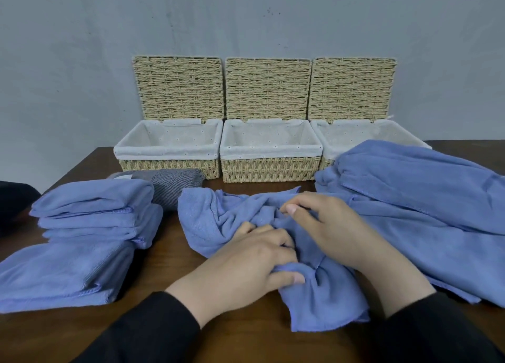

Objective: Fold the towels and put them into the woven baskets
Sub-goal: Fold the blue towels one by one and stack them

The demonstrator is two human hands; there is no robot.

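Gripping a crumpled blue towel (218, 220) on the desk (164, 253), both hands, left hand (246, 261) and right hand (333, 226), have folding barely begun: folded towels (93, 209) wait stacked, unfolded pile (423, 198) remains, all three baskets (269, 149) look empty.

Both forearms reached forward from the bottom of the view, each in a black sleeve (153, 332) that ended at the wrist. The left hand (240, 267) lay palm down with its knuckles up, fingers curled inward and the thumb (289, 278) pressed forward, bunching blue cloth between them. The right hand (336, 226) sat just beyond and to the right of it, almost touching, wrist angled toward the left. Its fingers were bent (the index fingertip (291, 208) and its nail plainly showed), pinching a fold of the same cloth.
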